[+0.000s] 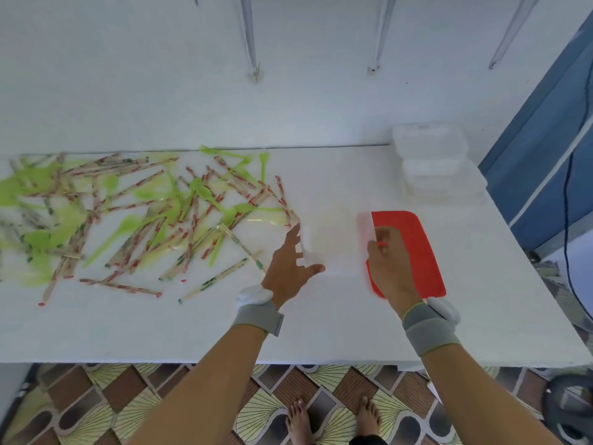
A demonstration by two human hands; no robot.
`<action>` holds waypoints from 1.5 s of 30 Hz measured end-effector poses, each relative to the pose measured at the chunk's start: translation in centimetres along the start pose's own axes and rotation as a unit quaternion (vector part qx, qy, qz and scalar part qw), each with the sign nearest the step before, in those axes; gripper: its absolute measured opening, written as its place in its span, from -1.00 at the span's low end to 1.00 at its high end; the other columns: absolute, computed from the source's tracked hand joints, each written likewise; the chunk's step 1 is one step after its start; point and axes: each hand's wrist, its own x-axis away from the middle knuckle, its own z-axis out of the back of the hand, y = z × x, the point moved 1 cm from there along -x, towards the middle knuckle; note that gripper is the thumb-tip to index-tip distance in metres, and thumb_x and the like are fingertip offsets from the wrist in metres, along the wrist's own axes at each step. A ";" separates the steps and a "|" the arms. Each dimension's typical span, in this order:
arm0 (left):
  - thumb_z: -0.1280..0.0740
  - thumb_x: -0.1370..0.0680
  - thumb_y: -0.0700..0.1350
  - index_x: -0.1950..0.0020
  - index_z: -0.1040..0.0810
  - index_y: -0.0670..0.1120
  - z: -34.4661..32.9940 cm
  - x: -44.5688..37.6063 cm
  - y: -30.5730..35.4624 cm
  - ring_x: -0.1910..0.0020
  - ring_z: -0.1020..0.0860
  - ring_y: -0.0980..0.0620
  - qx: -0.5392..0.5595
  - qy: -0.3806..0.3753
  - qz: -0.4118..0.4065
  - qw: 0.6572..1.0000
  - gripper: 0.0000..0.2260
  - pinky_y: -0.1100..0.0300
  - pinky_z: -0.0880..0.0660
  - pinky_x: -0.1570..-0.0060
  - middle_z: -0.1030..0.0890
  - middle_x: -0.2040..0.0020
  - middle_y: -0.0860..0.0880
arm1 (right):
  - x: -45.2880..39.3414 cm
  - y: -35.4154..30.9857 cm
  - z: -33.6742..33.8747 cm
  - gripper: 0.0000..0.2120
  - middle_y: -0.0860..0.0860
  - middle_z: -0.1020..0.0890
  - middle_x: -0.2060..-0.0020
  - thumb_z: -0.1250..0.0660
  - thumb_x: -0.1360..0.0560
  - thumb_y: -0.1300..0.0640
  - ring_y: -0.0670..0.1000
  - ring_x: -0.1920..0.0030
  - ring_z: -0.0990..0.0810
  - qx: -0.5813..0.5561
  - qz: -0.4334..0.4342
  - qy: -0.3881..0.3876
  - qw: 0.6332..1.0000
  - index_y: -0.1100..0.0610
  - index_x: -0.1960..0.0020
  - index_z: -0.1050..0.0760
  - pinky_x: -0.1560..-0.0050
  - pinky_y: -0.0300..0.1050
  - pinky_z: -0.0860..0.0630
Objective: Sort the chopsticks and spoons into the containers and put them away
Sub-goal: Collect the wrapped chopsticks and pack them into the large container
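A long white table (369,332) carries everything. Across its left half sprawls a mixed heap: paper-wrapped chopsticks (141,226) tangled with green plastic spoons (122,224), none sorted yet. At the far right corner stands a stack of clear lidded containers (430,165), well apart from the heap. Nearer the person sits an open clear container (330,242), just beside the heap's right edge, with its red lid (414,248) touching its right side.

The left hand (290,261) lies against the container's left wall, fingers spread and straight, thumb out along the near edge, steadying and not clasping. The right hand (388,261) rests over the lid's left part at the container's right rim; its fingers look curled down there, but whether they pinch the lid or the rim I cannot tell.

This looks like the opening step: one container is uncovered and being placed, nothing loaded. The next move calls for freeing the lid aside, then reaching left to draw out one kind only, since spoons and chopsticks overlap closely
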 end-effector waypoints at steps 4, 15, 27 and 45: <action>-0.59 -0.42 -0.15 -0.60 -0.14 0.09 0.5 -0.3 -0.2 -0.20 -0.57 -0.01 -0.028 -0.009 -0.003 1.000 -0.11 0.02 -0.63 -0.10 -0.45 -0.37 0.07 | -0.2 -0.1 -0.1 -0.79 0.08 -0.55 -0.12 -0.21 -0.59 0.30 0.08 -0.06 -0.56 0.017 0.006 0.010 1.000 0.12 -0.19 -0.43 0.03 -0.12 -0.48; -0.31 -0.58 -0.11 -0.38 -0.34 0.08 5.9 -0.7 -1.9 0.12 -0.55 0.01 -0.135 0.123 -0.009 0.983 -0.62 0.03 -0.55 0.08 -0.53 -0.06 0.10 | -0.4 -5.7 -3.8 -0.80 -0.01 -0.50 -0.07 -0.27 -0.57 0.23 0.07 -0.10 -0.39 0.088 0.208 0.049 0.973 0.04 -0.15 -0.51 -0.14 -0.03 -0.37; -0.20 -0.54 0.33 0.16 -0.58 -0.08 12.0 -2.4 -4.5 0.20 -0.60 -0.13 -0.300 0.205 0.227 0.903 -0.51 0.03 -0.58 0.11 -0.65 0.19 -0.06 | 5.9 -3.2 -16.9 -0.78 0.00 -0.43 -0.16 -0.14 -0.66 0.30 -0.07 -0.15 -0.42 0.067 0.214 -0.202 0.953 0.09 -0.24 -0.39 -0.17 -0.21 -0.43; -0.33 -0.50 -0.04 0.13 -0.44 -0.10 14.9 -3.3 -2.3 0.33 -0.46 -0.07 -0.231 0.103 0.124 0.959 -0.85 0.16 -0.30 0.36 -0.51 0.26 -0.05 | 5.1 4.4 -18.1 -0.49 0.27 -0.41 -0.41 -0.01 -0.57 0.15 0.26 -0.44 -0.36 0.333 0.242 -0.113 0.904 0.36 -0.44 -0.35 -0.45 0.15 -0.39</action>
